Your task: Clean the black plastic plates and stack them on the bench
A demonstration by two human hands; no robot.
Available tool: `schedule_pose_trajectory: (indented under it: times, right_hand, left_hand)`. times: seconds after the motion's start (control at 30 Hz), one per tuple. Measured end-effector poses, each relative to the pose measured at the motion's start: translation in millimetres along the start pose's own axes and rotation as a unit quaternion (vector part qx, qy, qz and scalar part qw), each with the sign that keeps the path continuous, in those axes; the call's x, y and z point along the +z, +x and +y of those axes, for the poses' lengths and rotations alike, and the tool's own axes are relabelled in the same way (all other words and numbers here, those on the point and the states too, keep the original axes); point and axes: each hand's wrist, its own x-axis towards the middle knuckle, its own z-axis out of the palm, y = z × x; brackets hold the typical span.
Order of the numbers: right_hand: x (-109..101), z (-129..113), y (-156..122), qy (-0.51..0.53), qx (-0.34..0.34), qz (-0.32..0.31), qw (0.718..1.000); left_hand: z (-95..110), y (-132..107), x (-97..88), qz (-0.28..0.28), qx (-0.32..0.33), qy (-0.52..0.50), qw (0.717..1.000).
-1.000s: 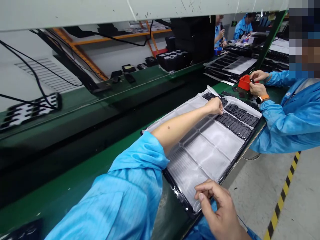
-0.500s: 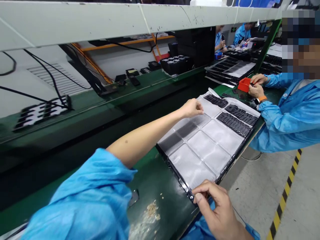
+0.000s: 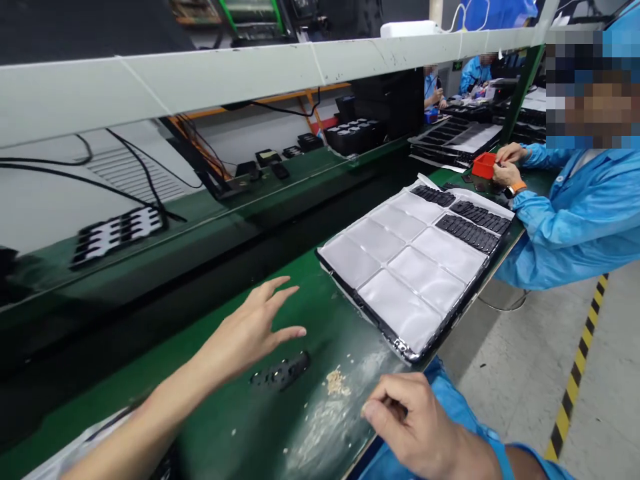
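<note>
My left hand (image 3: 253, 327) is held over the green bench, fingers stretched apart and nothing in them. Just below and to the right of it lie small glossy black parts (image 3: 286, 373). A large flat black tray (image 3: 400, 307) lies at the bench edge, its compartments lined with whitish translucent sheet. Rows of black pieces (image 3: 467, 233) fill compartments at its far end; the nearer ones show only the sheet. My right hand (image 3: 413, 420) is curled, thumb against the forefinger, just in front of the tray's near corner and apart from it. No held item shows there.
Pale crumbs (image 3: 336, 382) lie on the bench near my right hand. A co-worker in a blue sleeve (image 3: 565, 220) works beyond the tray by a red box (image 3: 484, 165). A white shelf beam (image 3: 250, 80) crosses overhead. Stacked trays (image 3: 450, 140) stand farther back.
My left hand has moved from above the tray back toward me, over the small black parts, and its fingers have spread. The right hand has let go of the tray's corner.
</note>
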Motion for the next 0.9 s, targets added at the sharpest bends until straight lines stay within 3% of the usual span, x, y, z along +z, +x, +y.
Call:
schedule_pose_trajectory:
  times: [0.17,0.23,0.3,0.4,0.5,0.73,0.9]
  right_hand:
    - [35.7,-0.2,-2.3,-0.005,-0.03,-0.054,0.998]
    - [46.1,2.6,-4.1,-0.02,-0.035,-0.073,0.997]
    - [52.9,6.3,-7.2,-0.044,-0.029,-0.089,0.995]
    - [57.4,10.8,-13.2,-0.079,-0.021,-0.117,0.99]
    - [58.7,14.9,-17.4,-0.113,-0.023,-0.144,0.983]
    - [60.1,35.7,-12.6,-0.173,-0.045,-0.174,0.968]
    - [70.1,62.2,24.9,-0.269,-0.089,-0.142,0.948]
  left_hand:
    - [-16.7,-53.9,68.4,-0.083,-0.034,-0.018,0.996]
    - [-16.3,-68.5,93.7,-0.072,-0.024,-0.032,0.997]
    - [-10.4,-81.6,107.4,-0.026,-0.013,-0.049,0.998]
    - [6.0,-96.8,106.4,0.037,0.003,-0.08,0.996]
    - [17.0,-102.9,96.7,0.039,-0.002,-0.106,0.994]
    - [1.5,-115.6,97.5,0.019,-0.07,-0.125,0.989]
    - [-9.4,-127.2,97.7,0.02,-0.1,-0.138,0.985]
